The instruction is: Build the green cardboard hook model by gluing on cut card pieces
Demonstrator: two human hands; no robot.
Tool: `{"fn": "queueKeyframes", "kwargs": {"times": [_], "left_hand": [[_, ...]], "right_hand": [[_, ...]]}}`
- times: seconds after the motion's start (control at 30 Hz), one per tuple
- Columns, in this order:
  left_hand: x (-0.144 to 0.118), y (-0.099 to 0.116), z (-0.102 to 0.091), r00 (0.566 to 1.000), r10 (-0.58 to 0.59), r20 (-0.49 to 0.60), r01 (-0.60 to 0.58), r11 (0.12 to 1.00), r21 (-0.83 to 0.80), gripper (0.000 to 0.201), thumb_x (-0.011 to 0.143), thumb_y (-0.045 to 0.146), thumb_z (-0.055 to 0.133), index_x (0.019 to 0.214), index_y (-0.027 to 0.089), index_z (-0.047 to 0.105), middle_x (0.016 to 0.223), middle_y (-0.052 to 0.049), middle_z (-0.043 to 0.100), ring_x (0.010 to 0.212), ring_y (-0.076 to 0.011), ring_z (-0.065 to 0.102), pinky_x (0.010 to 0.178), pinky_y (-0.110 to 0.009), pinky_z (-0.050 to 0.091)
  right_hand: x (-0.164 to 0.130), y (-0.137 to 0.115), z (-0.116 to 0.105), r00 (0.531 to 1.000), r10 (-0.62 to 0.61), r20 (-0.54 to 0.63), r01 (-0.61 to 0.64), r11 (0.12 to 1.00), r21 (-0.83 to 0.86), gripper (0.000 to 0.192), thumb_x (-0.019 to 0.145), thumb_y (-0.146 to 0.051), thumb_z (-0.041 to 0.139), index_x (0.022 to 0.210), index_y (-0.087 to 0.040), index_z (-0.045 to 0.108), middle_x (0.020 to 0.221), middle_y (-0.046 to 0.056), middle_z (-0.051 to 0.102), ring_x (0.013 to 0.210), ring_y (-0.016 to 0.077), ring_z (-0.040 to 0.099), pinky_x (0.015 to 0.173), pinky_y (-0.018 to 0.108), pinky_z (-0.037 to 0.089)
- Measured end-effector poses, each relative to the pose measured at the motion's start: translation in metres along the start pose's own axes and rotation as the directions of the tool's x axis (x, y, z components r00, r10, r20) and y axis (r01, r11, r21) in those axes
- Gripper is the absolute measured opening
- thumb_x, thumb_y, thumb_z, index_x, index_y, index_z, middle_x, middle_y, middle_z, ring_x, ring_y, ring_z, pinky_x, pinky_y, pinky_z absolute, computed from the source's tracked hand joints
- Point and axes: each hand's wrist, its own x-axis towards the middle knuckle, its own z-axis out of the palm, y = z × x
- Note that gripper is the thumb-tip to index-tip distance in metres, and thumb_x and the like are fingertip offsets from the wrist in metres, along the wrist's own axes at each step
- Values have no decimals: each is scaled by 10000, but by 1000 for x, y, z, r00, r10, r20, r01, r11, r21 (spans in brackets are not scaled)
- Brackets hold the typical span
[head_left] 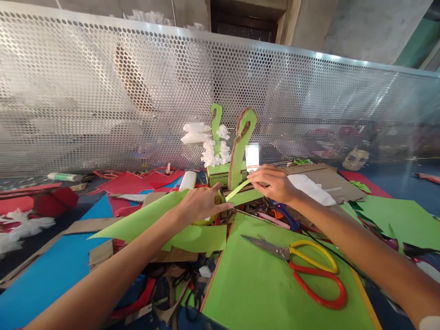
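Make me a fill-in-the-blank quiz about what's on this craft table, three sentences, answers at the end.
1. The scissors with one yellow and one red handle loop lie on a sheet of ____ paper.
2. The right hand and left hand stretch a thin strip of ____ paper between them.
3. Behind the green-covered cardboard figure stands a perforated ____ screen.

Missing words: green; green; metal
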Motion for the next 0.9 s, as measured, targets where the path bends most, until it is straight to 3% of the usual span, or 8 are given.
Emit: {"fn": "queueKeyframes", "kwargs": {"times": [0.17,0.3,0.53,0.8,0.9], "left_hand": [[0,0,0,1000,3,-1,-3,1000,4,1098,837,948,367,1596,155,414,980,-177,800,1044,-434,746,795,-420,524],[-2,1,-2,1000,17,4,-17,1000,-5,1116,849,944,350,1613,131,382,897,-150,796,987,-417,756,747,-396,515],[-3,2,-4,1000,12,4,-12,1000,-11,1085,844,938,368,1595,156,413,855,-128,786,968,-409,759,728,-380,507],[0,-1,1,1000,24,-12,-24,1000,-7,1110,842,949,348,1595,136,411,877,-148,787,968,-431,755,722,-404,511],[0,-1,1,1000,22,-3,-22,1000,-8,1131,839,954,335,1606,126,396,899,-158,792,993,-444,751,739,-416,516]], "right_hand": [[11,-1,11,1000,-20,-4,20,999,27,170,1034,-198,542,1012,-262,697,1059,69,756,1037,224,683,1017,467,542],[7,5,13,997,-41,62,40,999,22,189,1025,-179,540,1013,-250,715,1036,78,742,1000,233,661,984,467,531],[-5,14,12,992,-114,55,111,993,50,253,1024,-158,527,1074,-255,755,1025,85,723,982,237,631,901,440,548],[0,19,15,995,-77,64,71,993,91,274,1045,-188,525,1087,-279,780,1043,67,757,986,216,672,946,444,539],[0,22,17,999,-40,7,39,987,157,256,1035,-211,541,1049,-275,788,1015,55,789,950,205,705,941,452,555]]}}
